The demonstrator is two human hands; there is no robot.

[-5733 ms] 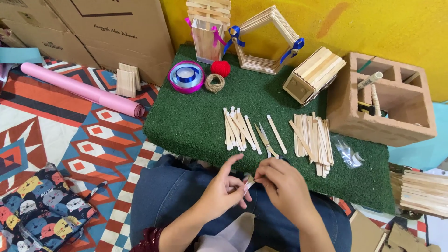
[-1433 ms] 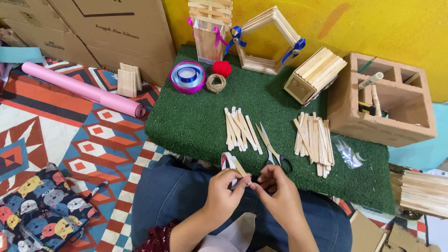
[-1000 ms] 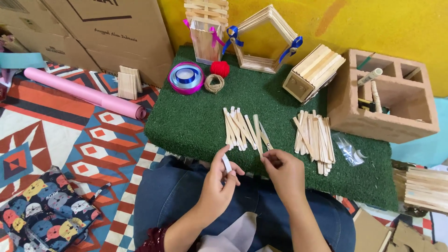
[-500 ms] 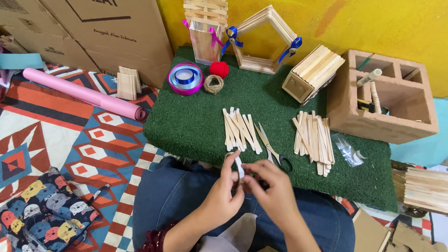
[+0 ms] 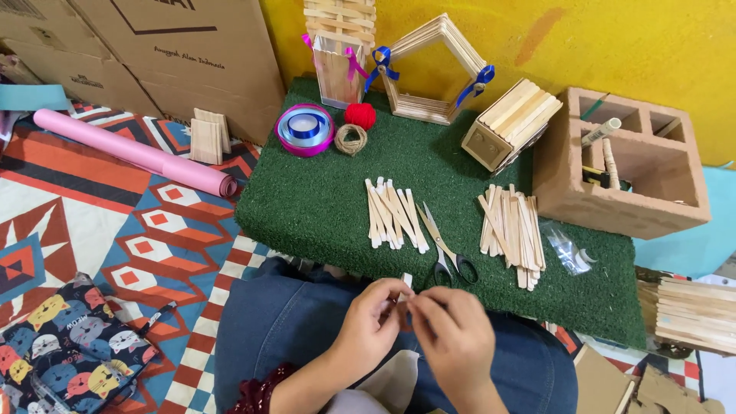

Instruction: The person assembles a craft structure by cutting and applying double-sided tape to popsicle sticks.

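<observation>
Both hands meet over the lap, above the blue trousers (image 5: pixel 291 322). Left hand (image 5: pixel 373 326) and right hand (image 5: pixel 451 337) have their fingers pressed together on a small pale wooden stick piece (image 5: pixel 405 282), pinched between the two hands; only its tip shows above the fingertips. Just beyond the hands, scissors (image 5: pixel 443 249) lie on the green turf surface (image 5: pixel 322 199), between two heaps of craft sticks: left pile (image 5: pixel 392 215), right pile (image 5: pixel 512 230). Further back stand a ribbon spool (image 5: pixel 304 129), a twine ball (image 5: pixel 352 139) and a stick-built house (image 5: pixel 512 123).
</observation>
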